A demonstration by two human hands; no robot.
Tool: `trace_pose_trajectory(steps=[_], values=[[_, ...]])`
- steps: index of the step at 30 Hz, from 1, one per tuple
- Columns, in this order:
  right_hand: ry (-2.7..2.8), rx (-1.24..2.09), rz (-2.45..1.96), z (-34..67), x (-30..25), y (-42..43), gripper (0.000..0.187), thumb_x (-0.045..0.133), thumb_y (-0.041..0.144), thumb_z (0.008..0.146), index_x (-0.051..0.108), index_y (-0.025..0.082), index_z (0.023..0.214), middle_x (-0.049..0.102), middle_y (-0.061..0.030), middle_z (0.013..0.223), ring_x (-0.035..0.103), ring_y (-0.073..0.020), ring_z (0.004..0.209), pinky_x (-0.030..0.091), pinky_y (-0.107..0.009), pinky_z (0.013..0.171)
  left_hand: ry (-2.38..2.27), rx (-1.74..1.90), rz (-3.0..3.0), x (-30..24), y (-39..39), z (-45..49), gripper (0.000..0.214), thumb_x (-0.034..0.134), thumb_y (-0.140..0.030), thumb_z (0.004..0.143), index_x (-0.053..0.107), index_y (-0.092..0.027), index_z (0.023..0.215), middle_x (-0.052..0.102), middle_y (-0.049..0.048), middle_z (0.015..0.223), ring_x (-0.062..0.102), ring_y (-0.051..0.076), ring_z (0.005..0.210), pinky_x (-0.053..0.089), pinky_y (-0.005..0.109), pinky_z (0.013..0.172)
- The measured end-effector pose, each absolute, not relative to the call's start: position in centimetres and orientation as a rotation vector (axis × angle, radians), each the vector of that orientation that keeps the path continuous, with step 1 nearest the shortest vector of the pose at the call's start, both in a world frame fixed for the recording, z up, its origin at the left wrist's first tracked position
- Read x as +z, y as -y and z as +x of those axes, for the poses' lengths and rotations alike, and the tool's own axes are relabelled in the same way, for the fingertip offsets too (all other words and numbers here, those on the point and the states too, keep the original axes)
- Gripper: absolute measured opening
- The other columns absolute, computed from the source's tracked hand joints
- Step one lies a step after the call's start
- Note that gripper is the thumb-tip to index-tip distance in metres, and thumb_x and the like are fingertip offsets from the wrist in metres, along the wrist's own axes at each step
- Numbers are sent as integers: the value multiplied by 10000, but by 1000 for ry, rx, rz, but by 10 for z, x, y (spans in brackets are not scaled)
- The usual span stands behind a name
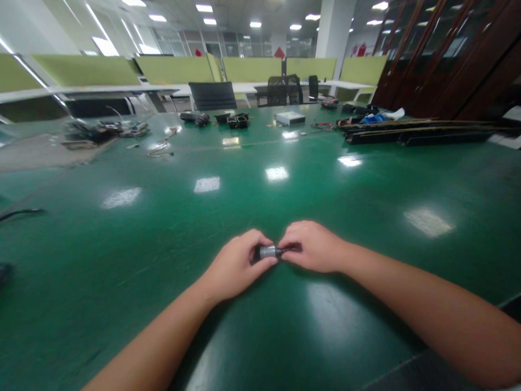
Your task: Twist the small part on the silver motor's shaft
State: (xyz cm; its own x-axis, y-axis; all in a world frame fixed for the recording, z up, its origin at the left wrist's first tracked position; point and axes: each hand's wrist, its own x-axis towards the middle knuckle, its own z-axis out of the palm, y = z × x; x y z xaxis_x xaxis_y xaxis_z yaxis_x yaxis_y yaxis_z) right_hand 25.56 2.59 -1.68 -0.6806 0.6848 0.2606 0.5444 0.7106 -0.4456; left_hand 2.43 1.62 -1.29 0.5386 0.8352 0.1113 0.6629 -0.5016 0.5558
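Two bare arms come in closest, the left forearm [163, 331] from the bottom edge and the right forearm [411, 296] from the right side. They meet at a small grey and black tube [267, 251], low down over the green table [171, 212]. The left hand [236, 264] curls around its fat part, with the thumb on the near side and a finger on the far side. The right hand [313, 247] pinches the thin dark end [285, 250]. I cannot tell if that end is one piece with the tube or a part of its own.

The tube lies on its side between the hands, and its long way goes from left to right. Both hands touch what they hold, so neither one is nearer.

Off to the left, well apart, is a black cord [24, 212]. Far across are a messy pile [103, 130], some thin wires [161, 148], a pale flat box [290, 118] and long dark strips [376, 132] on the right. None of these gets in the hands' way. Past the table is a black chair [212, 96].
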Motion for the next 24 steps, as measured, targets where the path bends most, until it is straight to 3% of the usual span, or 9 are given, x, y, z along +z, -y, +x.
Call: trace_pose_trajectory(steps=[24], values=[[2593, 470, -1065, 266, -8, -27, 137, 693, 261, 855, 774, 196, 945, 732, -38, 877, 635, -177, 834, 427, -295, 762, -1210, 523, 2320, -13, -16, 23, 222, 679, -374, 870, 667, -213, 1022, 627, -3, 806, 563, 166, 680, 393, 281, 621]])
